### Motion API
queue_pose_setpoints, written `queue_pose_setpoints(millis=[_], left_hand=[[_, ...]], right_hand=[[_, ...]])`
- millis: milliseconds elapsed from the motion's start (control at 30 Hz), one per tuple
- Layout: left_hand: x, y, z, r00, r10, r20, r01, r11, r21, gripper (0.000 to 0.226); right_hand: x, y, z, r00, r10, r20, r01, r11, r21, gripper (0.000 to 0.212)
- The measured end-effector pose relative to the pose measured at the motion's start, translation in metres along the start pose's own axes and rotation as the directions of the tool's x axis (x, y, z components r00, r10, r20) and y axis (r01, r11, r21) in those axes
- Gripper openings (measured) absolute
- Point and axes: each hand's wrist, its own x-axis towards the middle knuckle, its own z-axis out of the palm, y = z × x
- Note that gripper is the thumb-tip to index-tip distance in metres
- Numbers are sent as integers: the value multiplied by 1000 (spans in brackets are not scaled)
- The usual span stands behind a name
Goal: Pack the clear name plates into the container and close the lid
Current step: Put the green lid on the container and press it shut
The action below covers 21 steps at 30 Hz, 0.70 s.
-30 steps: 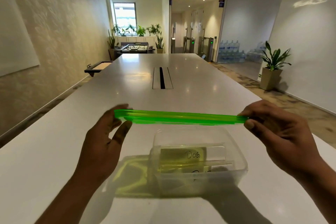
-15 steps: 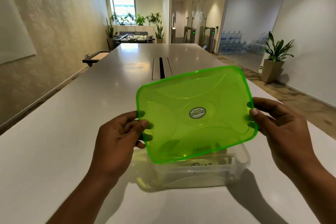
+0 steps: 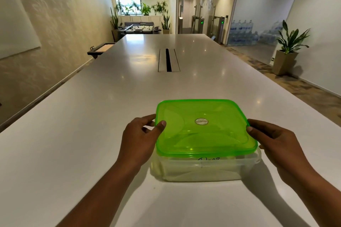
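Note:
A translucent green lid (image 3: pixel 204 127) with a round sticker lies on top of the clear plastic container (image 3: pixel 204 168), which stands on the white table. Through the container's front wall I see a clear name plate (image 3: pixel 208 159) with handwriting; the other contents are blurred. My left hand (image 3: pixel 140 140) pinches the lid's left edge, thumb on top and fingers at the rim. At the lid's right edge, my right hand (image 3: pixel 273 143) holds on with its thumb on the rim.
The long white table (image 3: pixel 92 134) stretches ahead, with a cable slot (image 3: pixel 168 60) in its middle. A potted plant (image 3: pixel 285 55) stands on the floor at the right. A foosball table (image 3: pixel 140 28) and more plants stand at the far end.
The lid was held edge-on above the open container, then tilted up facing me. Now both hands have lowered it flat onto the container.

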Motion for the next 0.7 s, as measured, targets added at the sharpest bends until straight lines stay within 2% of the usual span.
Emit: queue_pose_setpoints(millis=[233, 500, 700], left_hand=[[-6, -12, 5, 998, -45, 34, 45, 999, 11, 35], [-17, -17, 11, 993, -112, 44, 115, 990, -82, 39], [-30, -18, 14, 988, -145, 52, 150, 980, -132, 43]], right_hand=[[-4, 6, -2, 999, 51, -18, -51, 999, 12, 27], [-11, 13, -3, 999, 52, -9, -52, 999, -10, 24], [-23, 10, -4, 988, 147, 52, -151, 984, 90, 26]])
